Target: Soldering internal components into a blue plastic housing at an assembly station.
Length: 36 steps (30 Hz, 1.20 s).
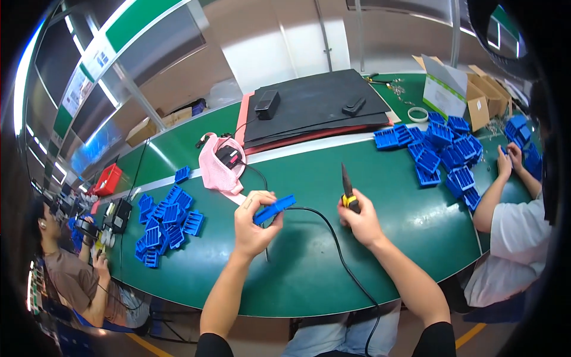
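Pinched in my left hand (253, 229) is a blue slotted plastic holder (275, 209), tilted up to the right above the green table. My right hand (361, 219) is closed around the yellow-and-black handles of long-nose pliers (347, 189), whose dark jaws point away from me. The pliers and the holder are apart. A black cable (333, 233) runs from beside my left hand across the table and down over its near edge. Just beyond my left hand lies a pink cloth bag (217, 172) with a black device (229, 156) in its opening.
Heaps of blue holders lie at left (169, 217) and right (440, 149). Black sheets (315, 101) are stacked at the back, with a black box (267, 105) on top. A tape roll (418, 114) and cartons (446, 83) stand back right. One person works on each side.
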Motion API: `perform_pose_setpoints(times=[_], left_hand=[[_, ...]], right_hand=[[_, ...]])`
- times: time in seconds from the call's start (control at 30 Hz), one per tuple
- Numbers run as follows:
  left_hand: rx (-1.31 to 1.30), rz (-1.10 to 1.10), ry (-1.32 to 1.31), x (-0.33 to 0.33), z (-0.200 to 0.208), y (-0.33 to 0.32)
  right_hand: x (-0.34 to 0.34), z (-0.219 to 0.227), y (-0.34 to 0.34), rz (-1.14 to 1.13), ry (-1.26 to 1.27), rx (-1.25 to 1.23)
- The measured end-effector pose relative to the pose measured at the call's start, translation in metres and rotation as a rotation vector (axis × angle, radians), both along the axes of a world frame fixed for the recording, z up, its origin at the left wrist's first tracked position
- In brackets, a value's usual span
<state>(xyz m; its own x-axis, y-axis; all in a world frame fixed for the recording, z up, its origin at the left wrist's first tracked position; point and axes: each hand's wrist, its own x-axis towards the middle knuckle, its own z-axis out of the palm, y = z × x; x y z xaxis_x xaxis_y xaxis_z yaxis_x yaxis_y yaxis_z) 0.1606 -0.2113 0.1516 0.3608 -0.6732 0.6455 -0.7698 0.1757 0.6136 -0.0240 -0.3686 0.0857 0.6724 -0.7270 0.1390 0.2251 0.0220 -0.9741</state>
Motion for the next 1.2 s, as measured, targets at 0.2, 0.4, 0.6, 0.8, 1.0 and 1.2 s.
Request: perform_pose_setpoints(times=[0.2, 0.4, 0.6, 0.8, 1.0, 1.2], left_hand=[[0.026, 0.047, -0.010, 0.006, -0.007, 0.010], [-0.127, 0.005, -0.115, -0.003, -0.005, 0.011], [-0.036, 0.029, -0.123, -0.005, -0.014, 0.008], [-0.090, 0.059, -0.231, -0.001, -0.013, 0.009], [-0.072, 0.110, -0.117, -0.006, -0.010, 0.009], [-0.108, 0.074, -0.189, -0.001, -0.013, 0.008]], right_hand=[[-0.010, 0.016, 0.024, 0.316, -0.009, 0.130], [-0.019, 0.027, 0.040, 0.578, 0.110, 0.211], [-0.022, 0.028, 0.052, 0.540, 0.235, -0.091], [-0.020, 0.014, 0.054, 0.401, 0.239, -0.459], [-0.019, 0.025, 0.058, 0.311, 0.410, -0.322], [-0.021, 0.032, 0.060, 0.221, 0.382, -0.270]])
